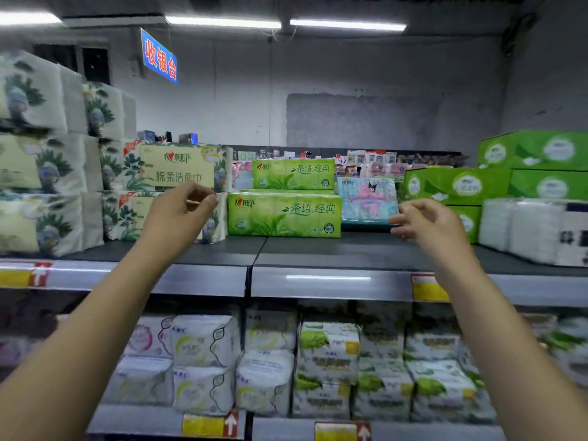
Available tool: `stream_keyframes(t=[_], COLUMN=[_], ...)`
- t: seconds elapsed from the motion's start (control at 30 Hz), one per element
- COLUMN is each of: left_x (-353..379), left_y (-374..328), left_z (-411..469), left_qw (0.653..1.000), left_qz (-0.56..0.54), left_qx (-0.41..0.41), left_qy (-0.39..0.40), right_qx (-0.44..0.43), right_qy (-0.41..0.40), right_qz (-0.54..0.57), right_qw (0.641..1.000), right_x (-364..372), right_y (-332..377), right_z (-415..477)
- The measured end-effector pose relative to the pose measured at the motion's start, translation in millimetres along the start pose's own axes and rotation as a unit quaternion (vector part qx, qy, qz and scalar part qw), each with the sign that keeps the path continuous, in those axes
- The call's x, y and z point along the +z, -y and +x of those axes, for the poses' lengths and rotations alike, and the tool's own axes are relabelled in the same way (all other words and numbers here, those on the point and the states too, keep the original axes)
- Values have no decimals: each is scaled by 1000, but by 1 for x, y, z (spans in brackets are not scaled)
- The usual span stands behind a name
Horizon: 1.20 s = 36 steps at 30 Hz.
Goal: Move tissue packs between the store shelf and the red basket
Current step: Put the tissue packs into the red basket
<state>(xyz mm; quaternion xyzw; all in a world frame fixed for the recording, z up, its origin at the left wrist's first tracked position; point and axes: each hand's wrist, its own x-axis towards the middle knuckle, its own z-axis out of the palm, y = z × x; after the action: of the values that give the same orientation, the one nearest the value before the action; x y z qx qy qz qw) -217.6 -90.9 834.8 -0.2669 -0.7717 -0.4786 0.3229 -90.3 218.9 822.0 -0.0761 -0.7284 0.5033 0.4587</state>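
Two green tissue packs are stacked on the dark top shelf [318, 246], the lower pack [284, 214] in front and the upper pack [294, 174] set further back. My left hand [181, 211] hovers just left of the lower green pack, fingers loosely curled, holding nothing. On the right of that pack my right hand [426, 222] hangs in the air with relaxed fingers, empty, in front of a blue-and-pink cartoon tissue pack [367, 198]. Both hands are apart from the packs. The red basket is out of view.
Floral cream tissue packs [176, 167] are piled at the left, green cartons [461, 186] and white rolls [521, 229] at the right. A lower shelf holds several white and green packs [327, 354]. A blue sign [159, 57] hangs above.
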Motion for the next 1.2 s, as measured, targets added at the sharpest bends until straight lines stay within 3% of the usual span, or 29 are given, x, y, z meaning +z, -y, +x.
stream_keyframes(t=[0.13,0.33,0.5,0.93,1.2], left_x=[-2,14,17,-13,-19], left_y=[-5,-20,-25,-19,-9], left_z=[-35,-77,-103,-157,-191], left_qw=[998,994,990,979,968], left_qz=[-43,-71,-90,-149,-166], left_qx=[-36,-79,-106,-136,-163], left_qy=[-32,-25,-20,22,96], right_qx=[41,23,33,67,102], right_qy=[-19,-13,2,5,-9], right_qz=[57,-41,-56,-78,-92], right_qw=[997,999,998,995,990], right_x=[-20,-30,-36,-45,-39], right_y=[-2,-10,-13,-1,-3], right_z=[-37,-79,-94,-176,-229])
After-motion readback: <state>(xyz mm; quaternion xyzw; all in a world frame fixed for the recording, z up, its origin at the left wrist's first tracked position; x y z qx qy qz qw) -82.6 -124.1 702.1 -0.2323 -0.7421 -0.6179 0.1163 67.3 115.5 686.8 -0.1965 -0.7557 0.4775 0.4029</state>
